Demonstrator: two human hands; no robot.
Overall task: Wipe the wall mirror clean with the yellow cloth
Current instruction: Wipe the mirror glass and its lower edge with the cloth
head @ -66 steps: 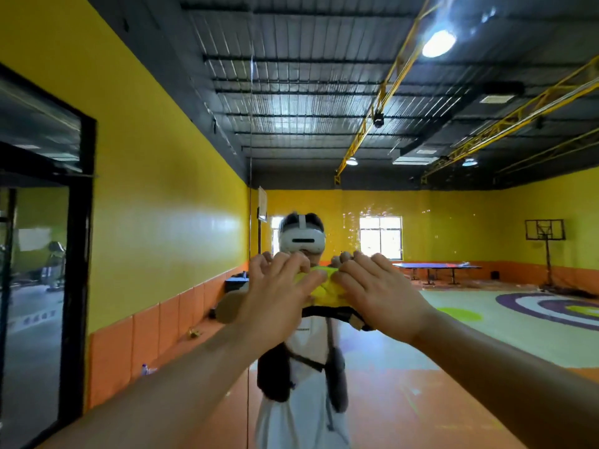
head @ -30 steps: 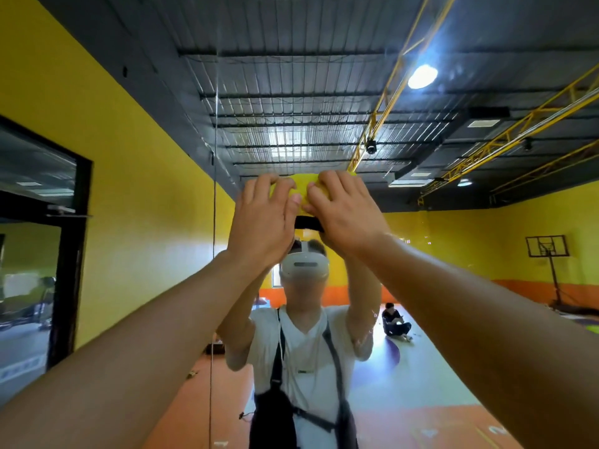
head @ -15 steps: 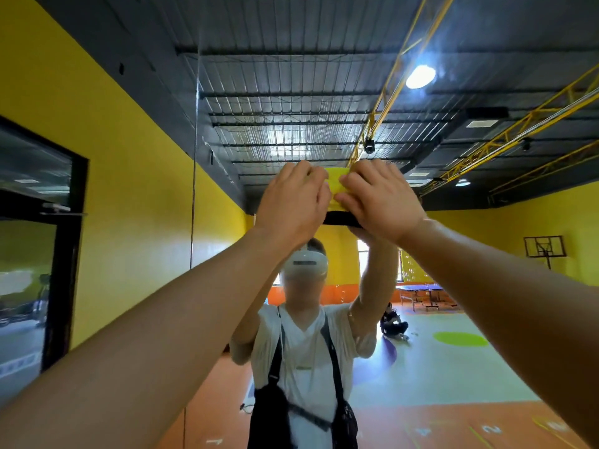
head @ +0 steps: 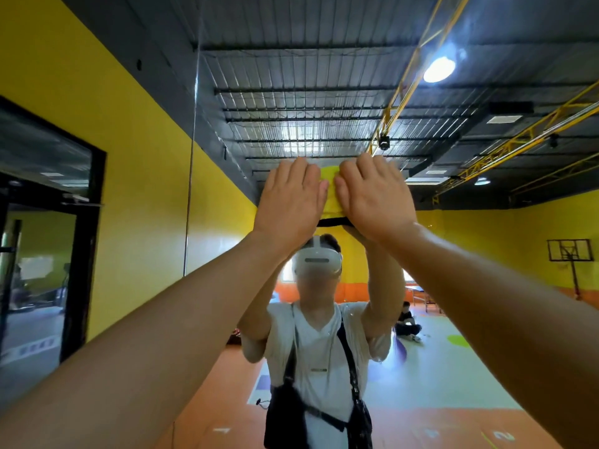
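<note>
Wiping underway, high on wall mirror [head: 324, 108].
Flat-fingered left hand [head: 288, 202] and right hand [head: 372, 199] press yellow cloth [head: 330, 192]; lower part likely pending.

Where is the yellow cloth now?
In the head view the yellow cloth sits high and central, pressed against the wall mirror, left hand on its left, right hand on its right.

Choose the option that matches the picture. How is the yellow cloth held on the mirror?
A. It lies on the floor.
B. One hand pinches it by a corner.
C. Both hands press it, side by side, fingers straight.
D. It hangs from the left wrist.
C: the left hand and right hand lie side by side, fingers straight, pressing the yellow cloth against the mirror.
</note>
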